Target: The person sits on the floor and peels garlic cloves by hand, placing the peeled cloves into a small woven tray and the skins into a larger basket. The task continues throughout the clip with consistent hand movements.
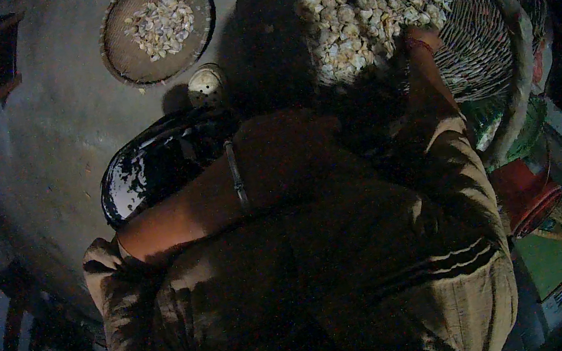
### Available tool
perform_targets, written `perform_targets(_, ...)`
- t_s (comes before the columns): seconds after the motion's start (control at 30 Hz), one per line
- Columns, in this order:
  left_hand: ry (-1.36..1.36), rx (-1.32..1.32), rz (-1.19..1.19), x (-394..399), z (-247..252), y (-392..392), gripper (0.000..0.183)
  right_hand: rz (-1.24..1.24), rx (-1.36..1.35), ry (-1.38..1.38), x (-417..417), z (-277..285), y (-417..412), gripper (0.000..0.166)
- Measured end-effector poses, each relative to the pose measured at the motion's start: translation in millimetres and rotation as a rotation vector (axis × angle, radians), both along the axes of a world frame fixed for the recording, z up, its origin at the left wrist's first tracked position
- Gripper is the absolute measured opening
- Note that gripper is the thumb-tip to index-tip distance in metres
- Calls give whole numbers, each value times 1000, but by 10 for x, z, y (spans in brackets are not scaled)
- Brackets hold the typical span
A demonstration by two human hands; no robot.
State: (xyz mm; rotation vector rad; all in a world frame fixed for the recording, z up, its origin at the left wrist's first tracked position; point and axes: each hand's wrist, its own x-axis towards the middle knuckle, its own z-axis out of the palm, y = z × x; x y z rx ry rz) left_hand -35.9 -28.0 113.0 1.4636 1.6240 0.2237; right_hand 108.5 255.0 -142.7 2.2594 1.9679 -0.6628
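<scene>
My right hand (424, 39), with a red cord at the wrist, reaches into a large wicker basket (480, 44). It touches the lower right side of a heap of garlic bulbs (344, 23). Its fingers are turned away, so any bulb in them is hidden. Across my body lies my left forearm, with a thin bangle (236, 175). My left hand (300, 127) is in deep shadow near the basket's left side, and its fingers cannot be made out. Ahead to the left, a round woven tray (115, 52) holds loose garlic cloves (161, 26).
A glossy black oval object (167, 167) sits beside my left forearm, near a pale container with holes (206, 85). The basket has a thick wooden handle (515, 78). To the right are a red container (524, 197) and a green panel (547, 261).
</scene>
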Motion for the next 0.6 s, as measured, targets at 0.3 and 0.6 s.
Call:
perform_targets(0.3, -119, 155, 119, 4, -158, -154, 35, 36, -78, 269, 146, -198, 219, 51)
perform_targets(0.6, -45, 111, 56, 33, -259, -144, 37, 154, -69, 429, -9, -582, 178, 38)
